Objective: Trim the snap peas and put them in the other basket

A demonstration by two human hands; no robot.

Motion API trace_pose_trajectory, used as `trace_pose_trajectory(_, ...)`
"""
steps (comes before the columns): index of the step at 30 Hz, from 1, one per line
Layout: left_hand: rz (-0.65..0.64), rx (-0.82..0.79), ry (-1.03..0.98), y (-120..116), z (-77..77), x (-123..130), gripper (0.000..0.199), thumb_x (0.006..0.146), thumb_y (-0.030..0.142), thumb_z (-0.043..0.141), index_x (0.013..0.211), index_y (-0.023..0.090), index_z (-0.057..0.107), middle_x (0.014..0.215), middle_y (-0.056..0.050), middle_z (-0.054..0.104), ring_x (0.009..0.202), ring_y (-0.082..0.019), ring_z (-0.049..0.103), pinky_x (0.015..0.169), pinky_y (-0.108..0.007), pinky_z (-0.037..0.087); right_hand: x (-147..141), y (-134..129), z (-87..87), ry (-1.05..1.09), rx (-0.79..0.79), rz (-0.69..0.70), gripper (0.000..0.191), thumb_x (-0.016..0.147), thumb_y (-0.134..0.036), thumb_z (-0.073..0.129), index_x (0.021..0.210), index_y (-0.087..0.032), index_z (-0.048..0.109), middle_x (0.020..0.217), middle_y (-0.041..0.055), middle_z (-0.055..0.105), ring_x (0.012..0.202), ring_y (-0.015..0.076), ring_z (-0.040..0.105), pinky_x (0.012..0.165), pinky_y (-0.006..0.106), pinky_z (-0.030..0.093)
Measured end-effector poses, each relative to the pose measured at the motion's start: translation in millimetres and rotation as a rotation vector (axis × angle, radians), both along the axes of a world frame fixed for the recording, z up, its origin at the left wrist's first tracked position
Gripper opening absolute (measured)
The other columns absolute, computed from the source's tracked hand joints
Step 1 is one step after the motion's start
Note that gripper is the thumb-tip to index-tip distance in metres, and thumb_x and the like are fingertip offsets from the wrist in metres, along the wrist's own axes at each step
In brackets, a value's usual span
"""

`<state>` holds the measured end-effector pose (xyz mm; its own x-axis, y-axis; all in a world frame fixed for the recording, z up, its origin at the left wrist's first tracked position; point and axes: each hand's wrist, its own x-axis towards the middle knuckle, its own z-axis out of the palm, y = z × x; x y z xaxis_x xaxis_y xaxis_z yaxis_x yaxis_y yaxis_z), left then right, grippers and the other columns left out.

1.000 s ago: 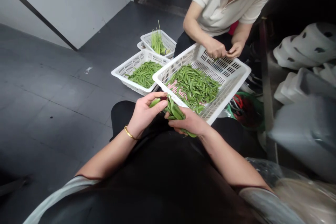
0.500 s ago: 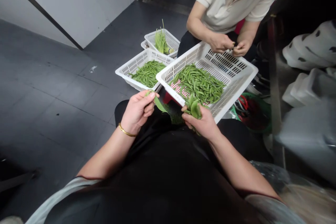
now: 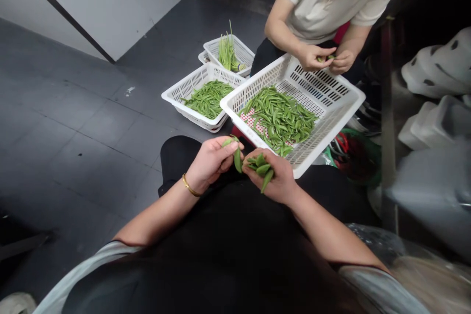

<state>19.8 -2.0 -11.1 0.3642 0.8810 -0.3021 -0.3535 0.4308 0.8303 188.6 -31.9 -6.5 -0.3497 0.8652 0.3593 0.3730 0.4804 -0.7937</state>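
Note:
My left hand (image 3: 215, 162), with a gold bangle at the wrist, pinches a flat green pod (image 3: 237, 158) that hangs down from its fingertips. Close beside it on the right, my right hand (image 3: 275, 176) is wrapped round a bunch of green pods (image 3: 262, 168), some sticking out past the thumb. Both hands are over my lap, at the near edge of a large white basket (image 3: 235, 113). Many green pods (image 3: 281, 115) lie in that basket on a red-and-white patterned patch.
A smaller white basket (image 3: 175, 100) of pods stands to the left, with a tray (image 3: 245, 49) of long green stems (image 3: 227, 54) behind. Across the large basket, another person's hands (image 3: 326, 59) hold something green. White containers (image 3: 437, 120) stand at the right.
My left hand has moved right with its pod, close to my right hand. My right hand has turned, and its pods point downward now. The other person's hands have shifted slightly.

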Motion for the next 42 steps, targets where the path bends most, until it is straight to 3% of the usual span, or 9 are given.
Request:
trace_pose_trajectory(5, -0.300, -0.065, -0.003, -2.9, 1.1, -9.3, 0.025, 0.073, 0.036, 0.070, 0.072, 0.011, 0.065, 0.049, 0.001, 0.051, 0.035, -0.002, 0.026, 0.035, -0.018, 0.012, 13.2, 0.7, 7.4, 0.238, -0.338, -0.102, 0.016, 0.081, -0.032, 0.062, 0.088, -0.020, 0.053, 0.075, 0.0001, 0.060, 0.049, 0.0090, 0.051, 0.048, 0.024, 0.045)
trace_pose_trajectory(8, -0.356, -0.045, 0.060, -2.2, -2.5, -18.4, 0.024, 0.075, 0.035, 0.067, 0.078, 0.012, 0.070, 0.053, -0.002, 0.056, 0.036, -0.004, 0.031, 0.034, -0.019, 0.014, 24.8, 4.0, 10.8, 0.254, -0.241, -0.224, 0.018, 0.081, -0.030, 0.063, 0.094, -0.021, 0.054, 0.078, 0.0010, 0.062, 0.054, 0.0115, 0.056, 0.051, 0.026, 0.049)
trace_pose_trajectory(12, -0.368, -0.025, 0.096, -3.9, -4.9, -22.4, 0.024, 0.073, 0.035, 0.070, 0.073, 0.011, 0.070, 0.053, -0.003, 0.057, 0.038, -0.006, 0.037, 0.034, -0.019, 0.018, 23.4, 6.1, 13.3, -0.060, 0.047, 0.065, 0.020, 0.083, -0.020, 0.058, 0.103, -0.022, 0.058, 0.102, 0.0081, 0.066, 0.096, 0.0195, 0.063, 0.082, 0.034, 0.052)
trace_pose_trajectory(16, -0.248, -0.025, 0.086, -11.7, -1.3, -13.2, 0.028, 0.069, 0.038, 0.073, 0.064, 0.012, 0.064, 0.052, -0.002, 0.056, 0.039, -0.006, 0.039, 0.036, -0.019, 0.023, 9.9, 7.3, 6.8, -0.168, 0.192, 0.162, 0.026, 0.084, -0.012, 0.049, 0.108, -0.021, 0.055, 0.099, 0.0079, 0.064, 0.093, 0.0168, 0.062, 0.076, 0.028, 0.053)
trace_pose_trajectory(22, 0.135, 0.078, 0.173, -6.6, -9.1, -4.1, 0.024, 0.069, 0.033, 0.074, 0.067, 0.012, 0.063, 0.056, 0.000, 0.057, 0.043, -0.005, 0.043, 0.039, -0.016, 0.031, -2.3, 3.2, -5.2, -0.293, 0.233, -0.071, 0.025, 0.079, -0.012, 0.052, 0.103, -0.020, 0.057, 0.092, 0.0076, 0.063, 0.088, 0.0194, 0.060, 0.076, 0.030, 0.051)
trace_pose_trajectory(27, 0.432, 0.061, 0.032, 25.4, -12.4, -37.3, 0.015, 0.072, 0.027, 0.064, 0.067, 0.013, 0.059, 0.054, 0.000, 0.055, 0.038, -0.006, 0.041, 0.034, -0.016, 0.030, 3.7, 10.3, -7.3, -0.146, -0.109, -0.148, 0.019, 0.079, -0.019, 0.057, 0.097, -0.019, 0.058, 0.092, 0.0053, 0.065, 0.082, 0.0176, 0.061, 0.074, 0.030, 0.049)
trace_pose_trajectory(32, 0.164, 0.013, -0.079, 18.9, 2.0, -42.8, 0.014, 0.072, 0.030, 0.061, 0.072, 0.016, 0.057, 0.050, 0.003, 0.047, 0.036, -0.008, 0.039, 0.032, -0.018, 0.029, 6.8, 18.5, -9.8, 0.018, -0.553, -0.016, 0.021, 0.079, -0.029, 0.062, 0.096, -0.018, 0.060, 0.074, -0.0011, 0.061, 0.059, 0.0111, 0.055, 0.056, 0.024, 0.047)
trace_pose_trajectory(35, 0.125, 0.264, 0.126, 3.5, 11.1, -28.6, 0.018, 0.069, 0.023, 0.070, 0.084, 0.017, 0.065, 0.047, 0.008, 0.038, 0.035, -0.004, 0.028, 0.034, -0.016, 0.023, 4.4, 18.2, -8.9, 0.088, -0.716, 0.035, 0.019, 0.077, -0.027, 0.063, 0.094, -0.018, 0.059, 0.064, -0.0052, 0.055, 0.047, 0.0074, 0.047, 0.045, 0.021, 0.041)
trace_pose_trajectory(42, -0.105, 0.895, 0.586, 4.8, 18.1, -13.4, 0.013, 0.074, 0.023, 0.069, 0.086, 0.022, 0.075, 0.071, -0.005, 0.067, 0.062, -0.014, 0.057, 0.061, -0.024, 0.044, 0.5, 13.5, -9.7, 0.168, -0.846, 0.210, 0.022, 0.075, -0.027, 0.065, 0.092, -0.017, 0.056, 0.057, -0.0086, 0.047, 0.043, 0.0061, 0.044, 0.039, 0.018, 0.037)
